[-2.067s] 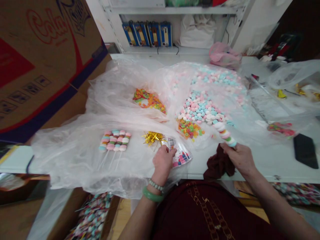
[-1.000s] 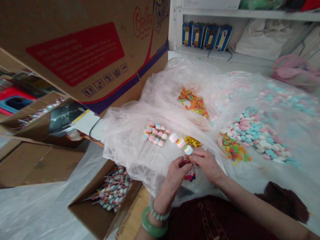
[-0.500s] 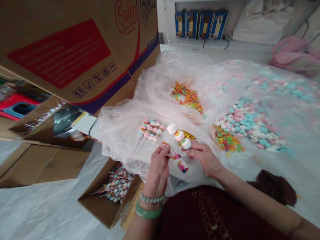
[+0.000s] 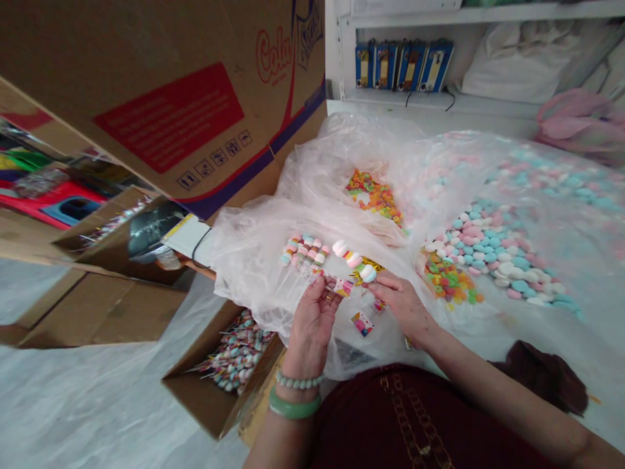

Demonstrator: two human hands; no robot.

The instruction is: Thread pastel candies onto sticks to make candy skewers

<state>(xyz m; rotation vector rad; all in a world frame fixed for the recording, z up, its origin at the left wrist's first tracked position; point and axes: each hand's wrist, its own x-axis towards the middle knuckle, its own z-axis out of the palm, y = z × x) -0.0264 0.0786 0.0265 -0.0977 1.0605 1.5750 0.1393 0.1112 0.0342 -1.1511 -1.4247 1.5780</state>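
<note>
My right hand (image 4: 401, 306) pinches the lower end of a marshmallow skewer (image 4: 353, 259), which has pink, white and blue marshmallows with coloured gummy rings between them. It slants up to the left. My left hand (image 4: 315, 314) is closed on a small clear bag (image 4: 344, 287) with a colourful print, just below the skewer. Gold twist ties (image 4: 375, 264) lie behind the skewer. Farther left, several finished marshmallow skewers (image 4: 305, 250) rest side by side on the plastic sheet (image 4: 254, 238). More printed bags (image 4: 362, 323) lie between my wrists.
Loose marshmallows (image 4: 493, 244) and gummy rings (image 4: 450, 277) are heaped at the right, with another gummy pile (image 4: 375, 195) at the back. An open carton (image 4: 195, 391) of wrapped skewers stands low left. A large cardboard box (image 4: 195, 98) rises behind. A dark cloth (image 4: 541, 374) lies right.
The view has shifted, so the scene sits slightly lower and farther right. The printed bag in my left hand now shows more openly beside the skewer, which my right hand still holds.
</note>
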